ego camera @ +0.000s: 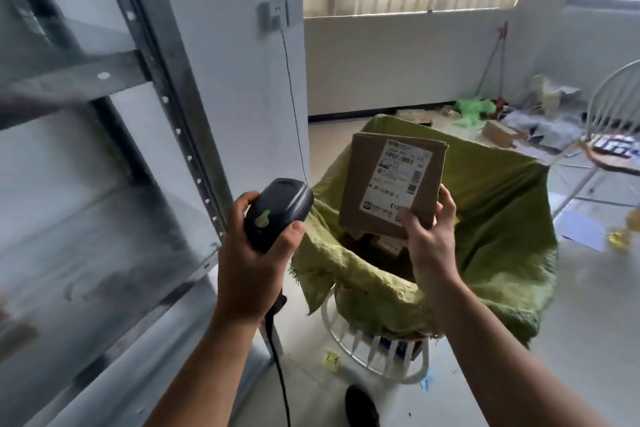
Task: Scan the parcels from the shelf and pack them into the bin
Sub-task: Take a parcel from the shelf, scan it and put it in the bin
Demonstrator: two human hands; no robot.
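Near the middle of the frame, our left hand (254, 250) was curled tight round the dark scanner (278, 210), thumb on its side. Just right of it, our right hand (429, 236) pinched the lower corner of the cardboard parcel (377, 184), label facing us, above the mouth of the bin (502, 211), a white basket lined with green cloth. Other boxes (384, 244) lay inside, too dim to count. A grey metal shelf (114, 76) filled the left, blurred. On the pale floor (588, 340) at far right stood a white chair (609, 107), cut off by the edge.
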